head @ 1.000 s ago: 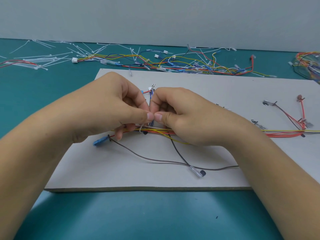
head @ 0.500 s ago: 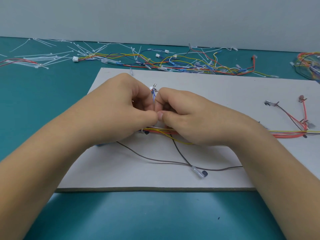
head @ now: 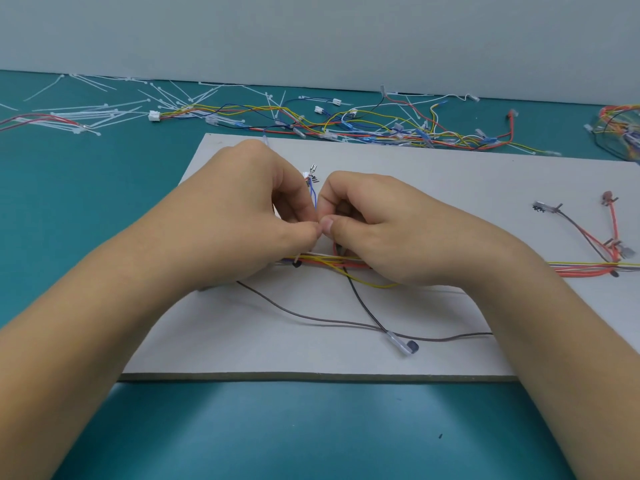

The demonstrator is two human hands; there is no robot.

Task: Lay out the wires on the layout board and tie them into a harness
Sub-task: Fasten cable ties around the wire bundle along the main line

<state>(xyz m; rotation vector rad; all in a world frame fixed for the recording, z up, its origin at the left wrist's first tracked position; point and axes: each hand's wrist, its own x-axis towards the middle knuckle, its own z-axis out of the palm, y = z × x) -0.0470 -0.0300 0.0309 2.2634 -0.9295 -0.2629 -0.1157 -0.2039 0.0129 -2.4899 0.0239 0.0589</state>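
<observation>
Grey layout board (head: pixel 450 174) flat on the desk (head: pixel 104 202). Across its middle, a bundle of yellow, red and white wires (head: pixel 325 260). Blue branch (head: pixel 313 194) rising toward the far edge, pinched between left grip (head: pixel 242 216) and right grip (head: pixel 388 230). Grey wire (head: pixel 311 318) and black wire (head: pixel 367 308) trailing toward the front edge.

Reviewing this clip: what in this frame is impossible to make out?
Head view only.
1. Whatever the left hand and right hand pinch where their thumbs meet: covered by the fingers.
2. The middle of the wire bundle on the board: under both hands.
3. The wire pile at far right: cut off by the frame edge.
4. The terminals above the blue wire: too small to identify.
</observation>
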